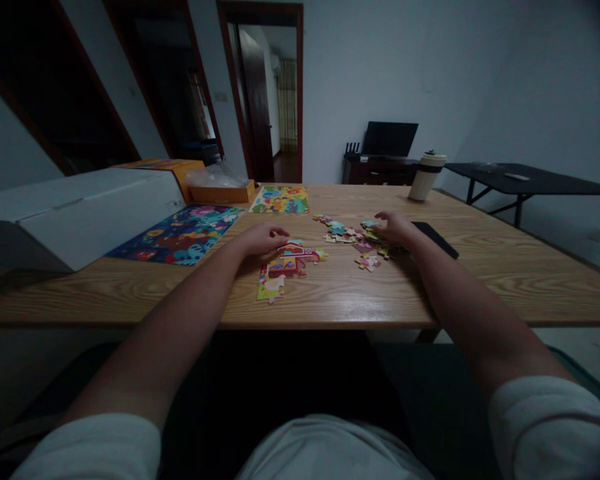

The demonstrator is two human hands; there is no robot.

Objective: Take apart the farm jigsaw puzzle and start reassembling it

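On the rectangular light-brown wood-grain table (330,303), the partly joined multicoloured puzzle (283,269) lies left of the loose multicoloured jigsaw pieces (351,235); the flat black rectangular object (436,239) lies right of them, the cylindrical cream tumbler (427,180) behind it

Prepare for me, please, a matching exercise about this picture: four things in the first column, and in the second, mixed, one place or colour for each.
Column one
1. Left hand
2. Right hand
3. Lidded cup
4. Shallow box

Column two
A. Orange, with clear plastic in or on it
B. At the loose puzzle pieces
C. Pale, with a dark band
D. Beside the partly joined puzzle

Right pairs: 1-D, 2-B, 3-C, 4-A
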